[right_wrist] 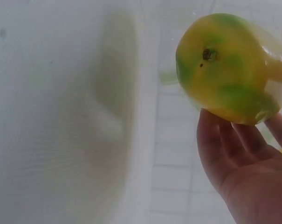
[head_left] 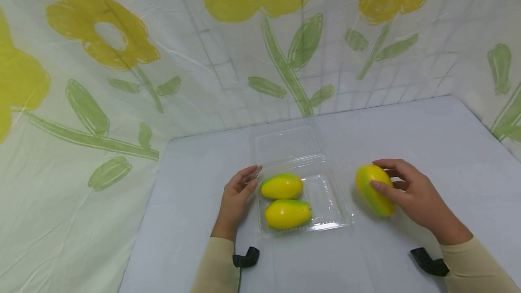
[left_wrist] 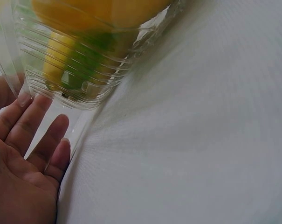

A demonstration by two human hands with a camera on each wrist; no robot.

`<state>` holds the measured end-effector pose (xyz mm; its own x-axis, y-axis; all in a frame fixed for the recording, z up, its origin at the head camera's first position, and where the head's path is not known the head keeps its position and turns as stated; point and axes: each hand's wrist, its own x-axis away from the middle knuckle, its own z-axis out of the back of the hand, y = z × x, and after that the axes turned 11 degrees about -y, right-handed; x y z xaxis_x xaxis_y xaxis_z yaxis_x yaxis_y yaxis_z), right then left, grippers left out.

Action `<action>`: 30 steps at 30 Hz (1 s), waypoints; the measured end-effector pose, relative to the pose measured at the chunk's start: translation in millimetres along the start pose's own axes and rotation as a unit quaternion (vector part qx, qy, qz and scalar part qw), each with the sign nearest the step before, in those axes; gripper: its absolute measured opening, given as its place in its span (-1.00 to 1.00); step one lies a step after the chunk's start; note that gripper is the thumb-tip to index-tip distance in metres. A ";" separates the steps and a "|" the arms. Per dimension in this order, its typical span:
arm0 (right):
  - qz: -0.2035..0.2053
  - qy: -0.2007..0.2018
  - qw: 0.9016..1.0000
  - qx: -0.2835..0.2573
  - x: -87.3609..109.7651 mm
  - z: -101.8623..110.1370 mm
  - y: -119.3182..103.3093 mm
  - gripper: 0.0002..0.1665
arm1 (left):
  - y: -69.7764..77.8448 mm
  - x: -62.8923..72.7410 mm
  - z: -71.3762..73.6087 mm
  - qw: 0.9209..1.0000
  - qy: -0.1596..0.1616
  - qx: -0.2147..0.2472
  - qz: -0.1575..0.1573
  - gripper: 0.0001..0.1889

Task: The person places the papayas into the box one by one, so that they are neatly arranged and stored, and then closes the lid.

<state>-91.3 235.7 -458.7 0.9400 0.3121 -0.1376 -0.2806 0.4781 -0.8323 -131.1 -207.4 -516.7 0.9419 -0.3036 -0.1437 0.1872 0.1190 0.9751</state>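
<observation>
A clear plastic clamshell container (head_left: 325,189) lies on the table with its lid (head_left: 289,141) folded back. Two yellow-green papayas sit in its left part, a rear one (head_left: 281,186) and a front one (head_left: 288,214). At the container's left edge, my left hand (head_left: 237,196) pinches the rim, its lower fingers (left_wrist: 52,135) loosely extended below the ridged wall. To the right of the container, my right hand (head_left: 411,191) grips a third papaya (head_left: 374,190), thumb on the near side and fingers over the far side. The right wrist view shows that papaya's brown stem end (right_wrist: 209,54).
A white cloth covers the table (head_left: 195,175). Behind and to the left hangs a pale curtain (head_left: 195,71) printed with yellow flowers. Black wrist mounts show at both sleeves, the left one (head_left: 246,257) and the right one (head_left: 429,262).
</observation>
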 end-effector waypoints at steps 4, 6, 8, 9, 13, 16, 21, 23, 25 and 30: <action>0.000 0.002 1.000 -0.002 0.3 0.8 -3.7 -0.47 | 0.0 0.1 -0.1 1.000 0.000 0.000 0.000 -0.58; 0.002 0.003 1.000 -0.004 0.4 1.1 -6.2 -0.47 | -0.5 0.1 0.1 1.000 0.000 -0.003 -0.001 -0.58; 0.005 0.003 1.000 -0.009 0.3 1.0 -8.1 -0.48 | -0.4 0.0 0.1 1.000 0.000 -0.001 -0.003 -0.58; 0.007 0.004 1.000 -0.010 0.0 0.9 -9.1 -0.48 | -0.3 0.0 0.2 1.000 -0.001 0.000 -0.003 -0.58; 0.014 0.007 1.000 -0.022 -1.3 -0.5 -12.5 -0.46 | 0.0 -0.3 0.0 1.000 -0.001 0.003 -0.005 -0.57; 0.024 0.009 0.999 -0.025 -2.7 -1.1 -16.2 -0.41 | -0.2 -0.3 -0.1 1.000 -0.001 0.003 -0.004 -0.57; 0.046 0.011 0.998 -0.028 -8.2 -1.2 -25.2 -0.38 | -0.3 0.3 -0.2 1.000 -0.001 -0.002 -0.002 -0.57; 0.054 0.011 0.998 -0.032 -11.4 -1.8 -29.2 -0.40 | -0.6 0.2 -0.1 1.000 -0.001 -0.002 -0.001 -0.57; 0.062 0.010 0.997 -0.037 -14.4 -2.5 -33.3 -0.41 | -0.5 0.2 0.0 1.000 -0.001 -0.001 0.000 -0.57; 0.076 0.004 0.996 -0.047 -20.0 -7.5 -41.5 -0.42 | -0.3 0.5 -0.1 1.000 -0.002 0.000 0.001 -0.57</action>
<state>-97.1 203.4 -425.5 0.8893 0.3691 -0.2700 -0.4014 0.3467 -0.8477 -130.7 -207.5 -517.1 0.9408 -0.3079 -0.1416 0.1858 0.1193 0.9753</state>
